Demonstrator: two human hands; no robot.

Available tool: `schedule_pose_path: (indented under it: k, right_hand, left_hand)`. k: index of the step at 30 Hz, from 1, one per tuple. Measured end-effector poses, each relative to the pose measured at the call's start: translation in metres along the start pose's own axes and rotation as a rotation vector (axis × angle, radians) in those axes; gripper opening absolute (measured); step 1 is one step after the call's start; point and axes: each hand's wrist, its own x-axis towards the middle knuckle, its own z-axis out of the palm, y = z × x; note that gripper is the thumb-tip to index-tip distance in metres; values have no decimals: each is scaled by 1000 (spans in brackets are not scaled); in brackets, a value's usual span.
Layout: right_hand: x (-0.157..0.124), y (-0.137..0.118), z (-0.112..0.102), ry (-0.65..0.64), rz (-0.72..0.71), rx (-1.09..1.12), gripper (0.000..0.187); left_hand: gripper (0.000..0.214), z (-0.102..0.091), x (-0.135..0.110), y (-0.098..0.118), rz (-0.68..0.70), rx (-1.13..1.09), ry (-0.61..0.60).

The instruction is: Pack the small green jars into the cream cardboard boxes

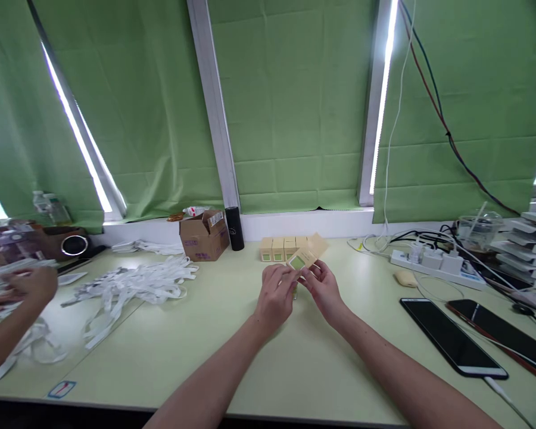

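Note:
Both my hands meet over the middle of the pale green table (196, 351). My left hand (276, 295) and my right hand (325, 288) are closed on a small beige box with a green label (302, 260), held tilted just above the table. Something small sits under my left fingers; I cannot make it out. Right behind the held box stands a row of several matching beige boxes (284, 248) near the window sill.
A brown cardboard carton (204, 236) and a black cylinder (234, 228) stand at the back. White straps (134, 286) lie in a heap to the left, where another person's hands (29, 288) work. Two phones (451, 336) (504, 336), a power strip (438, 262) and cables lie on the right.

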Motion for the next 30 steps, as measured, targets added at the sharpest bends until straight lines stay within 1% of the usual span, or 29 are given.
schedule_pose_path:
  k: [2, 4, 7, 10, 12, 15, 18, 20, 21, 23, 25, 27, 28, 30]
  right_hand:
    - [0, 1, 0, -2, 3, 22, 58]
    - [1, 0, 0, 8, -7, 39, 57]
    - [1, -1, -1, 11, -18, 54, 56]
    - [-1, -4, -2, -13, -25, 39, 56]
    - [-3, -5, -3, -48, -39, 13, 57]
    - [-4, -5, -3, -95, -79, -42, 58]
    - [-4, -3, -3, -106, -135, -134, 54]
    - [-5, -3, -3, -111, -234, -251, 49]
    - [-6, -4, -3, -119, -315, -334, 46]
    - [-8, -7, -2, -151, -527, -530, 42]
    - [-10, -9, -2, -203, -754, -715, 42]
    - [-12, -11, -3, -238, -933, -834, 45]
    - [-13, -11, -3, -245, -992, -870, 47]
    - [-14, -11, -3, -241, -1060, -903, 51]
  left_hand:
    - [35, -3, 2, 5, 44, 2, -42]
    - [33, -6, 4, 9, 58, -27, -52]
    - [27, -10, 5, 12, 37, -70, 16]
    - [22, -10, 4, 11, -40, -51, 104]
    - [24, -8, 3, 8, -111, -24, 121]
    - [35, -5, 2, 0, -214, -15, 100]
    - [47, -3, 0, -7, -264, -59, 49]
    - [50, -2, -2, -10, -267, -96, 8]
    - [50, -2, -2, -11, -263, -110, -6]
    - [49, -2, -3, -12, -248, -125, -11]
    - [48, -1, -2, -12, -218, -119, 25]
    - [47, -1, -2, -12, -175, -93, 89]
    - [47, -1, -2, -11, -157, -77, 123]
    - [45, -1, -1, -11, -136, -47, 179]
